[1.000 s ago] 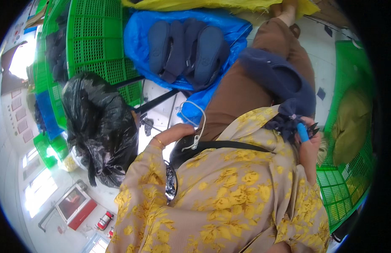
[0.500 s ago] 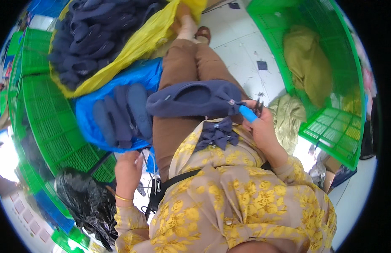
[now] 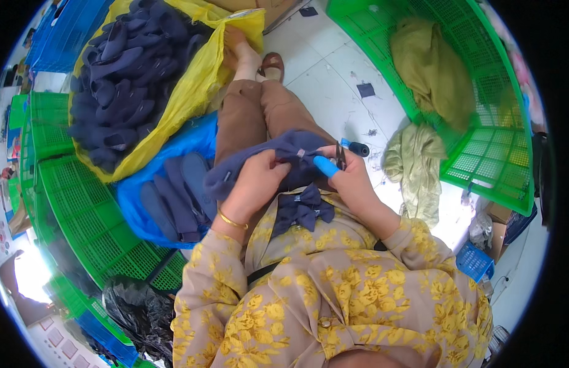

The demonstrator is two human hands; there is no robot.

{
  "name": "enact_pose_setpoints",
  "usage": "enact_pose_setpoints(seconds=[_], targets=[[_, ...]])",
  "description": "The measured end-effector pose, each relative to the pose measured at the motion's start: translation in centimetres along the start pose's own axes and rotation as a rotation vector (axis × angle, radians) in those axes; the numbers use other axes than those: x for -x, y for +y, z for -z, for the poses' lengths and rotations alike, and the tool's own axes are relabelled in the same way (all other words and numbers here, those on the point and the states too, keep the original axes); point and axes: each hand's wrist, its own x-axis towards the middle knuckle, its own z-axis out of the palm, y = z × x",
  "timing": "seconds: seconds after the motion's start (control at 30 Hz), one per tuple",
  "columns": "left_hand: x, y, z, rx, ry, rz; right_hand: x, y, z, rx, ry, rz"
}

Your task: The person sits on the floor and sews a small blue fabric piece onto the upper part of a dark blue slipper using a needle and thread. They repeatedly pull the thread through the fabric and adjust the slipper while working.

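A navy fabric slipper [image 3: 290, 142] lies across my thighs, a small bow [image 3: 301, 153] at its right-hand end. My left hand [image 3: 255, 181], wearing a gold bangle, is closed in a pinch at the slipper's near side. My right hand [image 3: 353, 179] grips the bow end, a blue cover [image 3: 325, 166] on its thumb. Dark thread snips [image 3: 340, 157] are tucked in that same hand. Several loose navy bows [image 3: 304, 210] rest on my lap against the flowered shirt. The slipper's opening is mostly hidden by my left hand.
To the left, a blue bag [image 3: 128, 205] bears several slippers [image 3: 174, 196]. A yellow sack [image 3: 168, 119] full of navy slippers stands beyond. Green crates [image 3: 94, 214] line the left; another [image 3: 499, 147] holds olive cloth [image 3: 429, 73]. A dark spool [image 3: 358, 149] is beside my right hand.
My left hand has come up from beside my left hip onto the slipper. The slipper has tilted, its left end now lower. The view has shifted slightly, and the dark spool now shows.
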Motion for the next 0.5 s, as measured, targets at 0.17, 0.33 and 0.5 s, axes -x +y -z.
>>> enact_pose_setpoints(seconds=[0.17,0.33,0.5], targets=[[3.0,2.5,-2.6,0.567,0.29,0.232,-0.2,0.1,0.0,0.171,0.049,0.025],[3.1,3.4,-2.6,0.639,0.294,0.275,-0.4,-0.9,-0.3,0.174,-0.033,-0.065],[1.8,3.0,-2.8,0.545,0.35,0.295,-0.4,-1.6,-0.7,0.538,-0.028,-0.058]])
